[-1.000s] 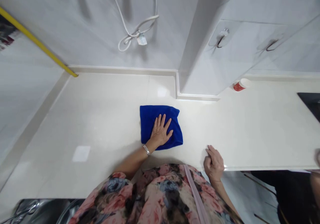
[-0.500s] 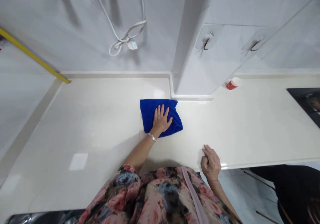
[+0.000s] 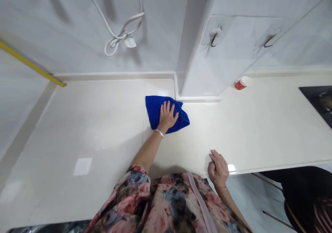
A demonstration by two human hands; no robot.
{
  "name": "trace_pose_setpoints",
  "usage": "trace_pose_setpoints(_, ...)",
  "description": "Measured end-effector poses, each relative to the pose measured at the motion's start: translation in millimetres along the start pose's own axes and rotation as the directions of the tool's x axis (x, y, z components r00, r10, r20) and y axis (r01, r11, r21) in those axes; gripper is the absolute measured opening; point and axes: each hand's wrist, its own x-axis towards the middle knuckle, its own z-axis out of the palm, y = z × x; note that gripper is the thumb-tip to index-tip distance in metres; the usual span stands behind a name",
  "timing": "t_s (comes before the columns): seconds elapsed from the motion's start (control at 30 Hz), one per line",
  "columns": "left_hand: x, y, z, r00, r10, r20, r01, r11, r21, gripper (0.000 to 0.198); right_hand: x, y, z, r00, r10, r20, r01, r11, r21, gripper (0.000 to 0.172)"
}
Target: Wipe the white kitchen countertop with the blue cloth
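A folded blue cloth lies on the white counter, its far edge close to the base of a white pillar. My left hand presses flat on the cloth with the fingers stretched out; a silver bracelet sits at the wrist. Near the front edge of the counter my right hand rests with loosely bent fingers and holds nothing.
A red and white cup lies on its side beside the pillar. A dark hob is at the right edge. A white cord hangs on the tiled wall, with a yellow bar at the left. Another person's dark clothing shows at the lower right.
My left hand has pushed the blue cloth away from me, toward the wall and the pillar's base. My right hand has stayed at the counter's edge.
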Motion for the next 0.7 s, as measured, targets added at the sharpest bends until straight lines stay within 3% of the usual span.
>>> trace_pose_setpoints(0.33, -12.5, -4.2, 5.7, 0.999, 0.005, -0.038, -0.008, 0.998, -0.065, 0.071, 3.1, 0.0, 1.3, 0.999, -0.007, -0.032, 0.008, 1.0, 0.02, 0.047)
trace_pose_setpoints(0.5, -49.1, -5.6, 1.0, 0.998, 0.06, 0.005, -0.06, 0.998, -0.026, 0.068, 1.8, 3.8, 1.8, 0.999, -0.033, -0.019, 0.033, 0.999, -0.005, 0.044)
trace_pose_setpoints(0.7, -107.1, -6.1, -2.0, 0.976, 0.212, 0.041, -0.213, 0.977, 0.017, 0.064, 0.1, 6.0, 3.5, 0.999, -0.027, -0.033, 0.027, 0.999, 0.021, 0.047)
